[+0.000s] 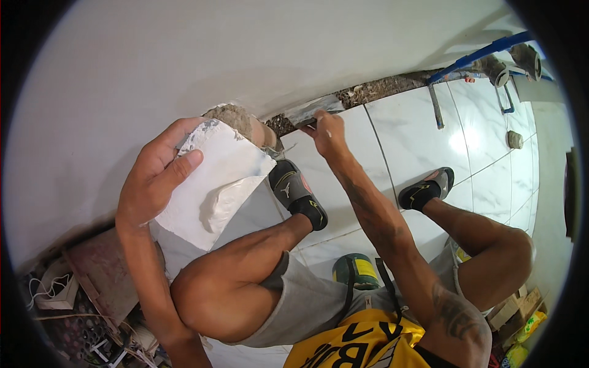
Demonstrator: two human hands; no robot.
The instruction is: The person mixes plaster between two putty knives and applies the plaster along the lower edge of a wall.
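My left hand grips a white flat board by its edge, thumb on top. A mound of white putty lies on the board, and smears cover its far corner. My right hand is closed around a putty knife, its wide, greyish blade at the foot of the wall. Beyond the board, a pipe stub comes out of the wall with rough cement around it. The board hides part of that stub.
A debris-filled gap runs between the wall and the white floor tiles. Blue pipes stand at the far right. A green tub sits between my legs. Cluttered scraps and a board lie at the lower left.
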